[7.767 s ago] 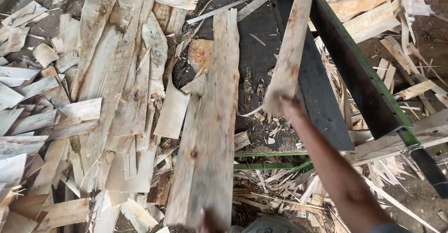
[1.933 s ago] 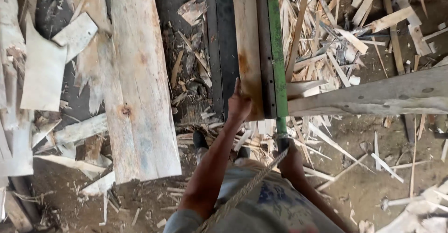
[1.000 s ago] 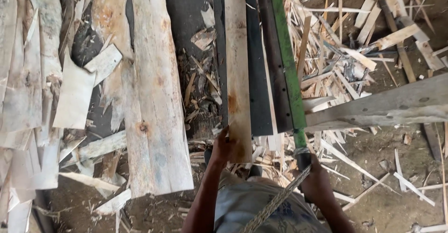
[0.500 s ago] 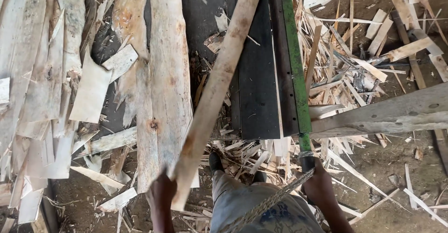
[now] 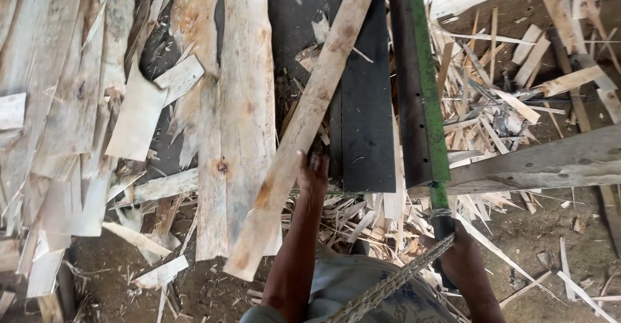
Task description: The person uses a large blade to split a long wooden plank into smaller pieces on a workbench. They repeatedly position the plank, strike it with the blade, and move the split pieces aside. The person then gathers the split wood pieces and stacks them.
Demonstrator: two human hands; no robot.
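Wooden plank (image 5: 304, 122), one, two hands (image 5: 313, 171)

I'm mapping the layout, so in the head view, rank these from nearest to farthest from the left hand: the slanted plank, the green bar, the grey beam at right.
1. Slanted plank, under the left hand.
2. Green bar, to its right.
3. Grey beam, far right.

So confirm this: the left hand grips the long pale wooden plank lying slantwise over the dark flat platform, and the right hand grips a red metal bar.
One detail is wrong: the bar is green, not red. In the head view the left hand grips the long pale wooden plank slanting over the dark flat platform, and the right hand is at the near end of the green metal bar.
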